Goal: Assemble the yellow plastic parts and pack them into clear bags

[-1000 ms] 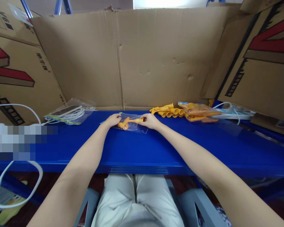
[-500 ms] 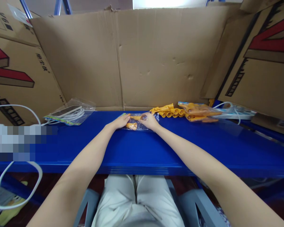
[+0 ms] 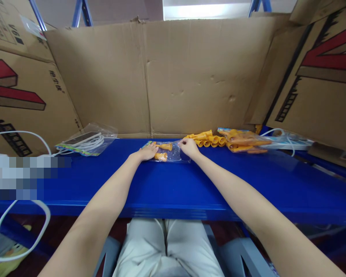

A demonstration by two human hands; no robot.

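Observation:
A small clear plastic bag (image 3: 173, 154) with orange plastic pieces (image 3: 161, 156) inside lies flat on the blue table (image 3: 167, 184), near its far edge. My left hand (image 3: 148, 152) rests flat on the bag's left end, fingers stretched out. My right hand (image 3: 188, 147) pinches the bag's right edge with fingers closed. Just right of it lies a loose heap of orange pieces (image 3: 206, 139).
A filled bag of orange pieces (image 3: 243, 140) lies further right, beside a bag with white cable (image 3: 288, 141). At the left sits a clear bag holding a phone and white cable (image 3: 85, 141). Cardboard walls (image 3: 196, 77) ring the table. A white cable loops (image 3: 20, 234) off the left edge.
The bag has slid away from me and slightly right. My left hand has flattened onto its left end; my right hand has moved to pinch its right edge.

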